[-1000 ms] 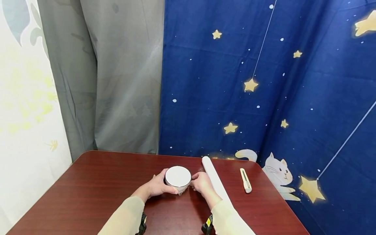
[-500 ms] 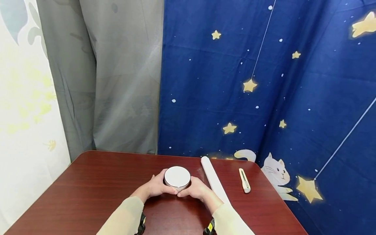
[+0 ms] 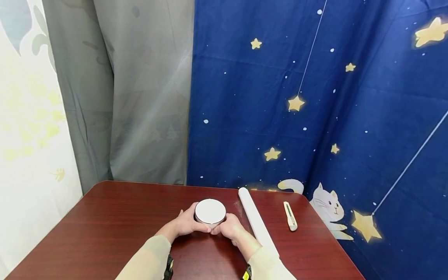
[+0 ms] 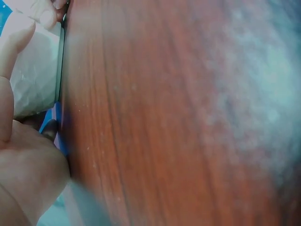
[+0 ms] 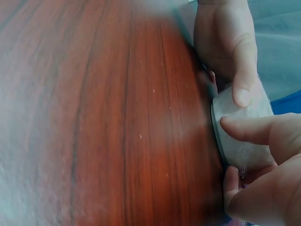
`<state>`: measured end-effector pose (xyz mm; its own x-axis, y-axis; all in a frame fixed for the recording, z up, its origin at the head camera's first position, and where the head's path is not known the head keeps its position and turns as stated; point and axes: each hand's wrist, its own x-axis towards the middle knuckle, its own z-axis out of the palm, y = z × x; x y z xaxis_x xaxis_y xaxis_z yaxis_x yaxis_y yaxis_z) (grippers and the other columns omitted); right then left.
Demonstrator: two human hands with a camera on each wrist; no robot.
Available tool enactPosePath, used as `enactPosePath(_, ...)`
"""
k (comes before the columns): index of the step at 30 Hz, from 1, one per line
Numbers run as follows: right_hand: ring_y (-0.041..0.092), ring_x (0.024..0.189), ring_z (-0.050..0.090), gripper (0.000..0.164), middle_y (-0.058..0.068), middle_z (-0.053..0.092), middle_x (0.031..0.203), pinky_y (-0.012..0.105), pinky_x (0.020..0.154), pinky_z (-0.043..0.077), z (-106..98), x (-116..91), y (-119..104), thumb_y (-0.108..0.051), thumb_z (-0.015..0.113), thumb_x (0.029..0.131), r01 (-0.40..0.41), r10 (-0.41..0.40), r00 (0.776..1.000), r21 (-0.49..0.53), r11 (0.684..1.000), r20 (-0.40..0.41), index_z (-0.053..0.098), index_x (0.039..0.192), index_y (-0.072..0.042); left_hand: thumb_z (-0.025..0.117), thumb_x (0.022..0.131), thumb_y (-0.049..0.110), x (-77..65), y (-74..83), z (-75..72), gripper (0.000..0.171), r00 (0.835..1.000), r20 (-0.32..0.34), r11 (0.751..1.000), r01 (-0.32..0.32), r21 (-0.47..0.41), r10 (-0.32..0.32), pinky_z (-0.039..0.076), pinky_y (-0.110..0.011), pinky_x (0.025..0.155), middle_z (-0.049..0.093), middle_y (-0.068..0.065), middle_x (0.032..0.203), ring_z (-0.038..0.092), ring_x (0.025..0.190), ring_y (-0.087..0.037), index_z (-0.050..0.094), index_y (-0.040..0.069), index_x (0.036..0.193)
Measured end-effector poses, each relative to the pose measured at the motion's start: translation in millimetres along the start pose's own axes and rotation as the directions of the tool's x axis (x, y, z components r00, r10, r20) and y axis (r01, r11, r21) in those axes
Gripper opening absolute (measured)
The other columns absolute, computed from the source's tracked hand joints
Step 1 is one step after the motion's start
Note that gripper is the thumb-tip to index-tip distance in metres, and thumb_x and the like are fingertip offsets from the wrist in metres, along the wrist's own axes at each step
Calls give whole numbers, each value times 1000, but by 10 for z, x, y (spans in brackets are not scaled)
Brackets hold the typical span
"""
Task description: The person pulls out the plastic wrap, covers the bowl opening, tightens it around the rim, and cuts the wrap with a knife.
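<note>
A round white container (image 3: 210, 211) with a flat pale top stands between both hands near the middle of the table. Crinkled clear film covers its side (image 4: 35, 70) in the left wrist view. My left hand (image 3: 187, 223) grips it from the left, thumb across the front and fingers round behind. From the right, my right hand (image 3: 231, 227) holds it, its thumb tip close to the left thumb. In the right wrist view the right thumb (image 5: 249, 129) presses the filmed side, while fingers curl at the base. The far side of the container is hidden.
A long white roll (image 3: 257, 219) lies slantwise just right of the right hand, partly behind the sleeve. Further right is a cream box cutter (image 3: 290, 216). The reddish-brown table (image 3: 115, 217) ends at curtains (image 3: 150, 116) behind it.
My right hand has come from the container's right side round to its front, thumb now near the left thumb. The film end hanging at the front no longer shows. My left hand stays put.
</note>
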<state>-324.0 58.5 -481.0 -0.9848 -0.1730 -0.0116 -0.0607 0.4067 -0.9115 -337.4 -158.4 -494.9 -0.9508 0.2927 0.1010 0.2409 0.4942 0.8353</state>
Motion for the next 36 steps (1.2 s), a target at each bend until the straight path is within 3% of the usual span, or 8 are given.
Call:
enactPosePath(6,18,90,63,53,11,74,98,29,80,50,-22,-12,29,4,92,66,-26,28,999,33,999,-47,66,112,5,98,69,48,-5,21,18,113,1000,-17,1000,-17,25,18,7,-84,124,61,-27,152,48,150,-52,44,-3,155)
enactPosePath(10,17,88,58,47,3,66,94,28,78,47,-18,-37,37,1,94,67,-47,48,996,19,999,-79,67,105,3,99,69,42,6,26,17,114,1000,-3,1000,4,10,-4,4,-83,126,58,-26,156,45,154,-50,42,-3,158)
enactPosePath(18,12,76,59,28,-4,68,78,25,69,48,31,-84,49,1,92,73,-2,3,997,14,1000,-83,79,97,1,98,72,36,-4,73,-25,112,1000,3,999,31,27,-31,5,-81,128,58,-22,158,43,156,-48,40,-1,160)
enactPosePath(25,16,74,53,12,-4,60,71,29,66,45,60,-120,19,4,81,74,2,-34,986,-186,983,-164,76,82,-5,99,70,50,-19,47,4,114,1000,-17,1000,-1,16,1,6,-84,125,60,-27,153,47,151,-52,44,-2,156)
enactPosePath(28,15,73,53,11,-4,62,69,28,65,46,49,-111,9,3,78,72,-25,-19,978,-204,979,-210,77,78,-6,99,71,50,-8,46,4,114,1000,-16,1000,2,25,-2,6,-83,126,60,-26,154,47,151,-51,44,-1,156)
enactPosePath(32,10,68,61,12,0,71,72,24,63,53,39,-89,24,7,75,74,-48,30,974,-75,996,-225,81,81,-1,99,71,41,28,45,-8,113,1000,-1,999,24,34,-24,5,-81,128,60,-21,156,48,153,-47,43,0,159)
enactPosePath(36,9,62,68,13,8,75,77,24,60,62,39,-65,61,11,69,85,-60,84,973,114,992,-214,79,93,9,99,72,37,33,51,-11,110,1000,6,999,30,45,-30,7,-82,128,61,-19,156,50,153,-44,43,1,159)
